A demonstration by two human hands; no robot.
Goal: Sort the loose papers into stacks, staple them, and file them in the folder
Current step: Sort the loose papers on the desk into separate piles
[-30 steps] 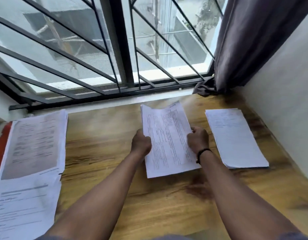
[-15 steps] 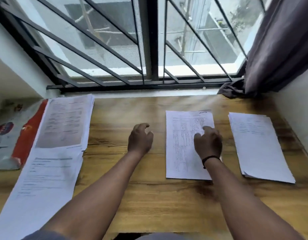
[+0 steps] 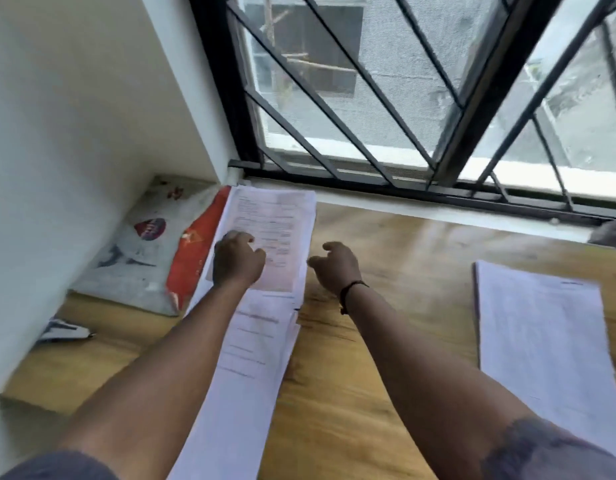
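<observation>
wooden desk (image 3: 386,323), flat white paper stack (image 3: 275,220) under left hand (image 3: 237,261), right hand (image 3: 337,268) loosely curled, seemingly empty

Bright daylight from the window (image 3: 386,98), motion blur throughout (edges warped)

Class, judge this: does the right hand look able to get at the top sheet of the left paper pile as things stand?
Probably yes. The right hand hovers empty beside the pile's top sheet; only bare table lies between. The left hand covers one part only.
</observation>
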